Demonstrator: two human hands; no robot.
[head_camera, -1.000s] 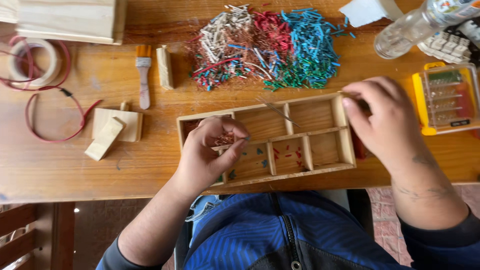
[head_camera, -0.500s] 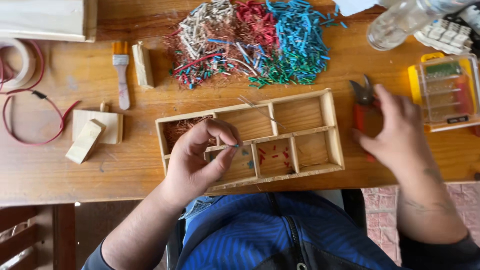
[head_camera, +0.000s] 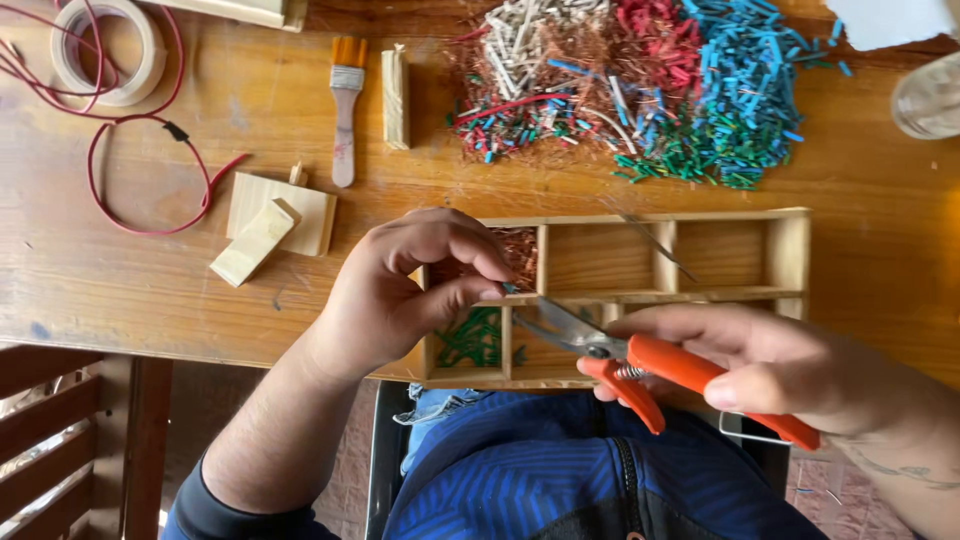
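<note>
Over the wooden compartment tray (head_camera: 735, 215) at the table's near edge, your left hand (head_camera: 400, 290) pinches a short blue wire piece (head_camera: 509, 288) between thumb and forefinger. Your right hand (head_camera: 790, 370) is closed around orange-handled cutters (head_camera: 640, 365), blades parted, tips just beside the piece. Half a second ago, that hand was reaching for the cutters lying beside the tray.

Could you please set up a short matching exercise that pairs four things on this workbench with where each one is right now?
Things:
1. cutters
2. paintbrush
3. tape roll
4. green wire bits

Places:
A. in a tray compartment
B. top left corner of the table
C. in the right hand
D. flat beside a small wooden block

Pairs: 1-C, 2-D, 3-B, 4-A
</note>
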